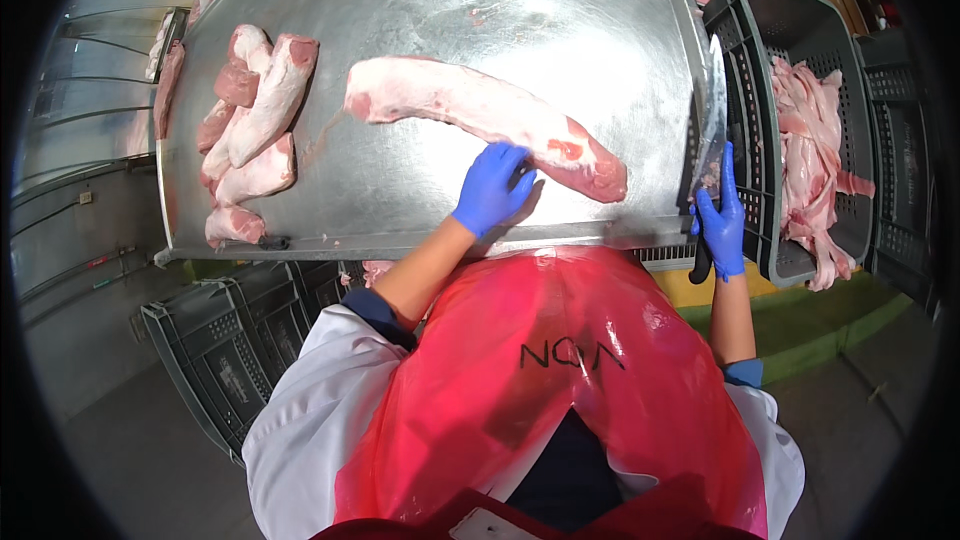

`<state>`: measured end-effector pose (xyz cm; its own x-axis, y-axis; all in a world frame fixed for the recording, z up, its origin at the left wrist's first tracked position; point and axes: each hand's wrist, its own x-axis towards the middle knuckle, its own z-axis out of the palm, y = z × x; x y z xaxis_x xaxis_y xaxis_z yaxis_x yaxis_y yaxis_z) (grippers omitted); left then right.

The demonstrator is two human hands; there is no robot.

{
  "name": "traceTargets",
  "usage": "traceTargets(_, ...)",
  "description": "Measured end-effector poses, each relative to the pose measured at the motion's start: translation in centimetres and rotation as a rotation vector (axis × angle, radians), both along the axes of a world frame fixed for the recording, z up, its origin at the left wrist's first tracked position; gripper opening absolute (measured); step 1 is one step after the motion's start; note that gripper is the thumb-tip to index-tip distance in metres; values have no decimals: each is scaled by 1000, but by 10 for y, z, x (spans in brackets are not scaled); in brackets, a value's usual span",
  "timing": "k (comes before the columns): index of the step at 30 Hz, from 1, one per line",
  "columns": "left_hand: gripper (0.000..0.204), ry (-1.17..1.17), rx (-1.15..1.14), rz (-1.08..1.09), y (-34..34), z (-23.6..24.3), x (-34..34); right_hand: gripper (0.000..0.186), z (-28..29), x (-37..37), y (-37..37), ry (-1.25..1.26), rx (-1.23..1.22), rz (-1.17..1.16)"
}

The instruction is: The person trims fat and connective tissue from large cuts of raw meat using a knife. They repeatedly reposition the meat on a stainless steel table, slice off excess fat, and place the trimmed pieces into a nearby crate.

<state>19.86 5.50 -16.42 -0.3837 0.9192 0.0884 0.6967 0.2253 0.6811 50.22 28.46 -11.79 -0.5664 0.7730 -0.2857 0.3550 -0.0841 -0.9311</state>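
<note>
A long, pale pork loin (455,95) lies across the metal table, its redder end to the right. My left hand (492,190), in a blue glove, is at its near edge, fingers curled against the meat. At the table's right edge my right hand (722,230), also gloved in blue, grips a knife (714,110). Its long blade points away from me and its dark handle shows below my fingers. One finger stretches along the side of the knife.
Several trimmed loin pieces (265,105) are heaped on the table's left. Right of the table, a dark grey crate (745,30) holds pale meat strips (808,140). More crates (225,360) stand below the table at left. A dark-handled object (273,242) lies by the front edge.
</note>
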Motion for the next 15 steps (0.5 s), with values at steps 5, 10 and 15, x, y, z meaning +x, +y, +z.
traceTargets(5,24,343,-18,-285,82,4,-3,82,-16,-8,-3,76,-3,49)
traceTargets(10,18,574,-311,-417,123,-2,-5,81,-10,-19,-12,53,-40,75)
traceTargets(15,18,360,-380,-440,116,0,-9,82,-29,-16,-18,84,3,75)
